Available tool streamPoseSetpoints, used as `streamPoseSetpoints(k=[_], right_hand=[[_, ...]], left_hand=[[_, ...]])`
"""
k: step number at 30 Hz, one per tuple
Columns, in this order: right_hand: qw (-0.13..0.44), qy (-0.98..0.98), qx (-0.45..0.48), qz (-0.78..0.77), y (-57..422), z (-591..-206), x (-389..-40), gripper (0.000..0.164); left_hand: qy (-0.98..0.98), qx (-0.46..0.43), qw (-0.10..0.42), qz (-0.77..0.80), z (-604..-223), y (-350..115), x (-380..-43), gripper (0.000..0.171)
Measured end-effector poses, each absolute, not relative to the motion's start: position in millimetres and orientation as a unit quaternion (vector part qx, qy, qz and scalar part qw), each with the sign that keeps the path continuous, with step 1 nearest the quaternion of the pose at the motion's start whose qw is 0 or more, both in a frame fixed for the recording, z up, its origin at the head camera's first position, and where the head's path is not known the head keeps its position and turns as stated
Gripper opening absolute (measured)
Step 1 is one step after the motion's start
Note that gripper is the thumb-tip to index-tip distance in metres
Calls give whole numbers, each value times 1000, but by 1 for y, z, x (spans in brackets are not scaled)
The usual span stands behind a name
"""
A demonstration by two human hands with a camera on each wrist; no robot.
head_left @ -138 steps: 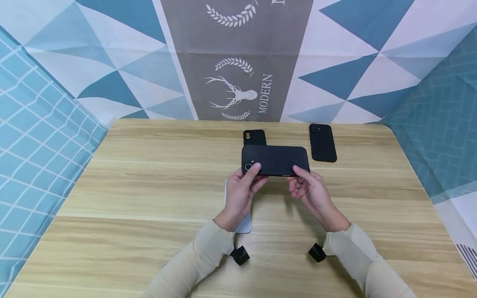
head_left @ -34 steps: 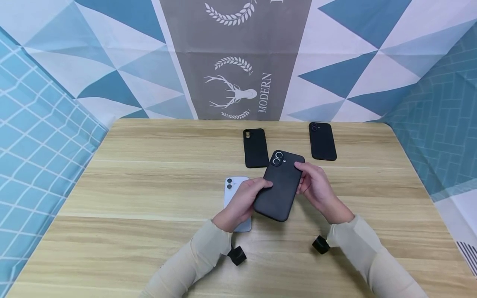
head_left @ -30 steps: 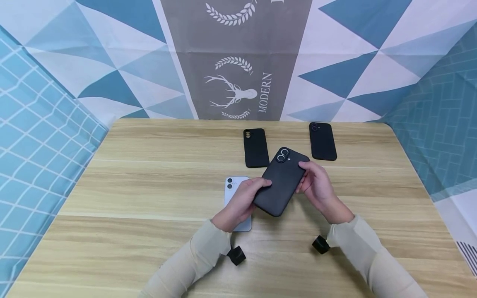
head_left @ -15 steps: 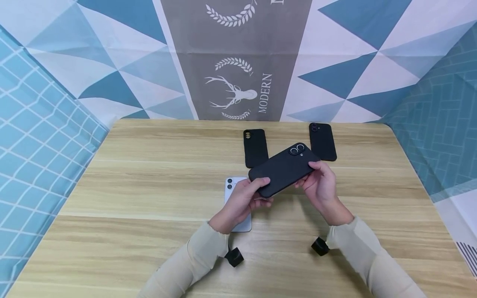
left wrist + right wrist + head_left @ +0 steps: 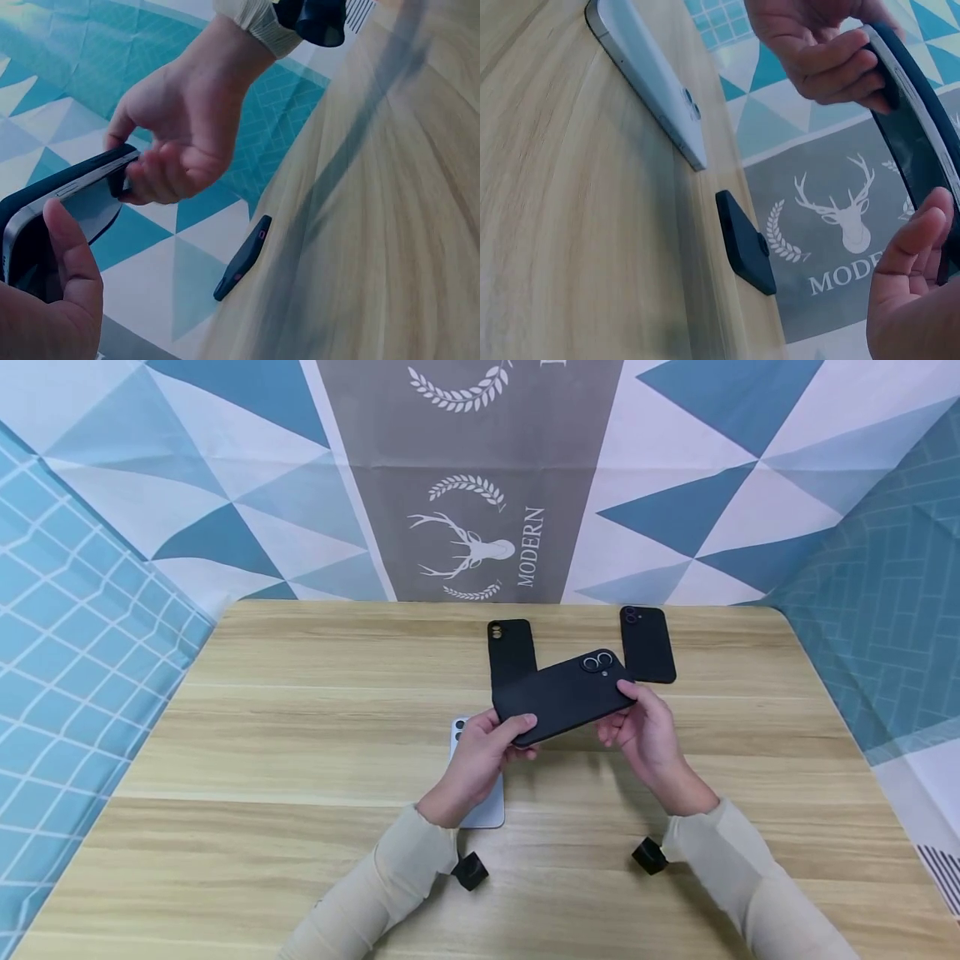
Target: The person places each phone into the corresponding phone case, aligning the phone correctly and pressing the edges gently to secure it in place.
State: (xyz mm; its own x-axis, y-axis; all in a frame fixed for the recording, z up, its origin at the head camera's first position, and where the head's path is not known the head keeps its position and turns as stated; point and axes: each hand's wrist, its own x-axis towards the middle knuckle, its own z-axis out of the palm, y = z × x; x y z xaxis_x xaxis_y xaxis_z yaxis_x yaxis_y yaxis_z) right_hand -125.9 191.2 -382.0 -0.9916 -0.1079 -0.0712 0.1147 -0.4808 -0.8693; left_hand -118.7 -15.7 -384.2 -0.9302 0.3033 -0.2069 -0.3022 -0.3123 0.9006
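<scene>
Both hands hold a phone in a black case [image 5: 558,697] above the table, tilted, its camera end up to the right. My left hand [image 5: 474,764] grips the lower left end, thumb on the case's back. At the camera end, my right hand [image 5: 651,735] pinches a corner between thumb and fingers. The wrist views show a silver phone edge [image 5: 922,112] bare along one long side, with the black case [image 5: 71,169] behind it. Under my left forearm and hand lies a white phone [image 5: 487,806], partly hidden.
An empty-looking black phone case [image 5: 510,647] with camera cutouts lies behind the held phone, partly covered by it. Another black phone or case [image 5: 648,645] lies near the back right of the wooden table [image 5: 300,735]. A patterned cloth [image 5: 480,460] hangs behind.
Since several seconds ago, the held phone has been turned from level, through a steep upright tilt, to a slight slant with its camera end right. Both hands keep hold; the other items stay put.
</scene>
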Motion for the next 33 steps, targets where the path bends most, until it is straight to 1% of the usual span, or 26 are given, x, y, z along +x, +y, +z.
streamPoseSetpoints(k=[4,11,17,22,24,29,33], right_hand=[[72,520,13,-851,193,-381,-124,43],[80,502,-7,-861,194,-381,-121,44],[71,477,-24,-876,191,-381,-121,48],[65,470,-32,-880,188,-382,-122,49],[61,472,-34,-879,187,-382,-122,48],[60,483,-44,-873,183,-381,-121,47],[68,485,-58,-870,181,-381,-121,46]], left_hand=[[551,-6,179,815,-384,-18,-121,6],[535,-8,172,827,-382,-20,-123,11],[516,23,175,838,-381,-16,-121,11],[540,47,184,820,-386,0,-120,8],[548,54,180,815,-387,8,-121,5],[541,62,153,825,-387,23,-124,12],[525,50,127,840,-388,30,-126,10]])
